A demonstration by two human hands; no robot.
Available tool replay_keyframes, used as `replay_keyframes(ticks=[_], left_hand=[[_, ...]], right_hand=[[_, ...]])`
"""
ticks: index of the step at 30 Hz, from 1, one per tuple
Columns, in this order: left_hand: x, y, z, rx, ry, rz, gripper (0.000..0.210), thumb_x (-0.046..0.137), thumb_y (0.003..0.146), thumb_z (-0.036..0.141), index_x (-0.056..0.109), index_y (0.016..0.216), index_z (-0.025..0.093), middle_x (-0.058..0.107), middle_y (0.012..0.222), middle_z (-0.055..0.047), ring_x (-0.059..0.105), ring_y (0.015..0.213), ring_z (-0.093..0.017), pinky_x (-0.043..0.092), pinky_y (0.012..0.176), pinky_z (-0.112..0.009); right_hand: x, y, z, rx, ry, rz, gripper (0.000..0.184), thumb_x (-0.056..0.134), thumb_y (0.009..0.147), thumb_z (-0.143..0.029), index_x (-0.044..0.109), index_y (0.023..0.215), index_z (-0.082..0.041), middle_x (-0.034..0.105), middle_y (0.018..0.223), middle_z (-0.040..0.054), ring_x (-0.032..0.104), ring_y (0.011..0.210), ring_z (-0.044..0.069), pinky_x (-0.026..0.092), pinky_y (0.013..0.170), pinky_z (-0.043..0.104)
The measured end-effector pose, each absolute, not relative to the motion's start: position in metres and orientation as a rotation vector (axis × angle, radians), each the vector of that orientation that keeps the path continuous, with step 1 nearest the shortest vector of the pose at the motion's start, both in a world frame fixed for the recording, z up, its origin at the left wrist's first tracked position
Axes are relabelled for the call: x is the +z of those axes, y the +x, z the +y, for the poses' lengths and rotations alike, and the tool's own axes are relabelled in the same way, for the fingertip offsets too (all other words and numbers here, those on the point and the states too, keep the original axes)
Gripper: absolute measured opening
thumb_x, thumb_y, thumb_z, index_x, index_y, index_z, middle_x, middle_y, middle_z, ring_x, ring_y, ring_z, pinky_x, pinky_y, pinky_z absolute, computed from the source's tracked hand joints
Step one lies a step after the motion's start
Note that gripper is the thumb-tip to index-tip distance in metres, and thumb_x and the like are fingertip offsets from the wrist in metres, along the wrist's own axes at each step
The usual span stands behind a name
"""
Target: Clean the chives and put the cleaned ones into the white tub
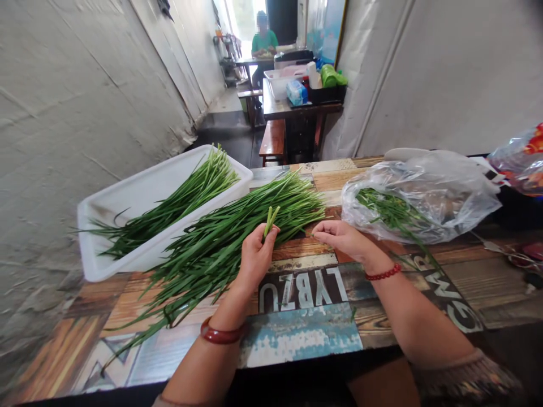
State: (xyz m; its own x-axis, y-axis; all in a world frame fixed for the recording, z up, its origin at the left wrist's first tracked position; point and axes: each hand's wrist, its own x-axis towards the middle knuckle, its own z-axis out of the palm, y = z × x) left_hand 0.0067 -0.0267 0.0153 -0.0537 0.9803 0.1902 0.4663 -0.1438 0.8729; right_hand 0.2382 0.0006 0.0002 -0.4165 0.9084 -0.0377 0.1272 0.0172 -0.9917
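Note:
My left hand (257, 251) is closed around a few garlic chives, and their pale cut ends (271, 219) stick up past the thumb. Beyond it, a large pile of garlic chives (229, 226) lies on the table, leaves toward me and pale stems to the far right. My right hand (341, 240) is in a pinch just right of the pile's stem ends, apart from my left hand. What its fingertips hold, if anything, is too small to make out. A white plastic tub (139, 195) at the left contains another bundle of chives (178, 209).
A clear plastic bag (449, 192) with green scraps (388, 206) sits at the right of the wood-patterned table (305, 333). Farther right is a red and clear package (526, 161). Behind stand a loaded table (275, 110), a bench (272, 138) and a seated person (263, 42).

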Motion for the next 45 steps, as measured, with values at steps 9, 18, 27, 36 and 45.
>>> replay_keyframes(ticks=[9,18,27,36,45], left_hand=[[0.017,0.005,-0.028,1.195,1.667,1.533,0.027,0.048,0.091,0.036,0.066,0.086,0.017,0.062,0.076,0.000,0.055,0.073,-0.014,0.041,0.068,-0.024],[0.018,0.011,-0.037,1.162,2.231,1.199,0.020,0.046,0.095,0.024,0.065,0.101,0.018,0.070,0.100,-0.007,0.061,0.096,-0.018,0.045,0.086,-0.031],[0.004,0.017,-0.034,0.689,2.380,1.356,0.020,0.046,0.094,0.028,0.061,0.084,0.019,0.063,0.074,-0.002,0.055,0.070,-0.016,0.040,0.073,-0.030],[0.011,0.016,-0.030,0.767,1.918,1.301,0.030,0.044,0.091,0.037,0.053,0.071,0.017,0.044,0.064,0.003,0.040,0.064,-0.012,0.031,0.061,-0.025],[0.011,0.018,-0.033,0.702,1.885,1.246,0.032,0.044,0.092,0.038,0.057,0.071,0.017,0.055,0.065,0.001,0.049,0.061,-0.013,0.038,0.060,-0.024]], right_hand=[[0.009,0.236,-0.002,1.465,-1.077,-1.591,0.036,0.065,0.079,-0.050,0.062,0.076,-0.015,0.051,0.066,-0.0028,0.041,0.060,0.009,0.032,0.057,0.024],[-0.001,0.233,-0.002,1.477,-1.083,-1.707,0.040,0.068,0.076,-0.053,0.067,0.078,-0.014,0.057,0.067,-0.0003,0.046,0.062,0.011,0.035,0.057,0.025],[0.005,0.238,-0.002,1.625,-1.059,-1.421,0.039,0.067,0.079,-0.052,0.072,0.086,-0.014,0.061,0.068,0.0000,0.042,0.051,0.006,0.030,0.047,0.020],[0.008,0.239,-0.003,1.594,-1.021,-1.310,0.045,0.061,0.082,-0.059,0.068,0.085,-0.014,0.063,0.068,0.0019,0.047,0.052,0.006,0.034,0.047,0.019],[0.003,0.233,0.000,1.385,-1.034,-1.419,0.031,0.072,0.075,-0.045,0.068,0.087,-0.017,0.064,0.073,0.0002,0.053,0.060,0.009,0.042,0.055,0.022]])
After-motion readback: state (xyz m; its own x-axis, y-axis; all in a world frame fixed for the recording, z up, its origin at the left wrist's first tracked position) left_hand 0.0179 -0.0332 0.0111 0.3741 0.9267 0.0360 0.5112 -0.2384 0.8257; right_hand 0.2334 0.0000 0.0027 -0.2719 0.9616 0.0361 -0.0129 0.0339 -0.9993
